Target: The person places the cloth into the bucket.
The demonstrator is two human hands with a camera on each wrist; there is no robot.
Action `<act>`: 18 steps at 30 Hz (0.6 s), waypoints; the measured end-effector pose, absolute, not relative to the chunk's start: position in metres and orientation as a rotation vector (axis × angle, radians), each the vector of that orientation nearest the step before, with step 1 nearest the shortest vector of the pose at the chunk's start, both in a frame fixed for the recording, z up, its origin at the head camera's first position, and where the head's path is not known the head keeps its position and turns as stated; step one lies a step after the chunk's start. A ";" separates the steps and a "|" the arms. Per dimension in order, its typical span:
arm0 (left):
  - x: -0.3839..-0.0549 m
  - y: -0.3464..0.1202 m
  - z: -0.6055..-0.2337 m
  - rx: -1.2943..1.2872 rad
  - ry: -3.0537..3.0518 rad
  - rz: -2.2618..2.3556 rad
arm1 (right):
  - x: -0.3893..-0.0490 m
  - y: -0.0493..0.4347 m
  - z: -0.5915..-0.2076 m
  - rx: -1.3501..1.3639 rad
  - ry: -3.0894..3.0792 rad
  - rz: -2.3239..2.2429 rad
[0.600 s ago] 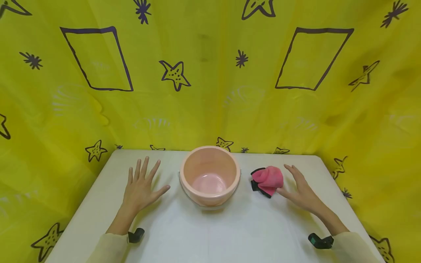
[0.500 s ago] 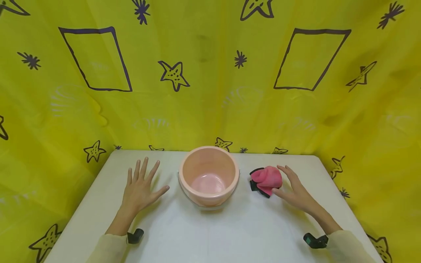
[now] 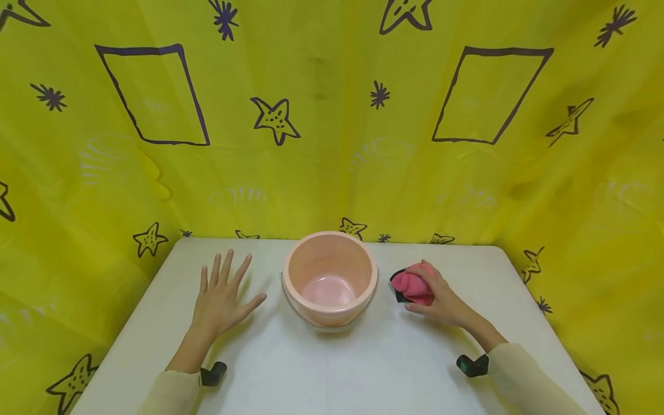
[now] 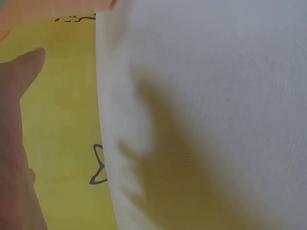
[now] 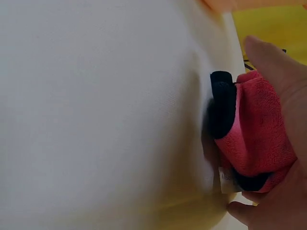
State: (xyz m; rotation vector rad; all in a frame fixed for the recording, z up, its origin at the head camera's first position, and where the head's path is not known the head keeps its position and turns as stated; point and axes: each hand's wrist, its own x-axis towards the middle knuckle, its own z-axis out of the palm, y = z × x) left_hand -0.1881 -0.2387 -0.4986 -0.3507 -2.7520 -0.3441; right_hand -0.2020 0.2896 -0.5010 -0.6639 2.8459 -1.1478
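My right hand (image 3: 438, 297) grips a crumpled pink cloth (image 3: 412, 286) on the right part of the table. In the right wrist view, the fuzzy pink cloth (image 5: 259, 129) shows dark edging and a small white label, with thumb and fingers curled around it. To the left of the cloth stands a peach-coloured bucket (image 3: 332, 311) with its mouth up and a thin handle hanging at its side. My left hand (image 3: 220, 302) is held left of the bucket, fingers spread, with nothing in it. Its thumb (image 4: 31, 67) shows in the left wrist view.
A white-covered table (image 3: 327, 369) runs back to a yellow curtain (image 3: 321, 173) printed with dark stars and rectangles, which also encloses both sides. Dark wrist cameras are worn on the left (image 3: 214, 373) and right wrists.
My right hand has moved left onto the pink cloth and closed around it. The cloth is bunched tighter and shifted slightly left. The left hand and bucket stay put.
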 end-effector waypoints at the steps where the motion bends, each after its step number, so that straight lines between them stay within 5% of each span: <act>1: -0.188 -0.239 -0.498 -0.347 -2.754 -0.340 | -0.203 0.289 -0.501 -0.679 2.843 -1.144; 18: -0.188 -0.239 -0.500 -0.339 -2.754 -0.369 | -0.215 0.293 -0.495 -0.836 2.880 -0.852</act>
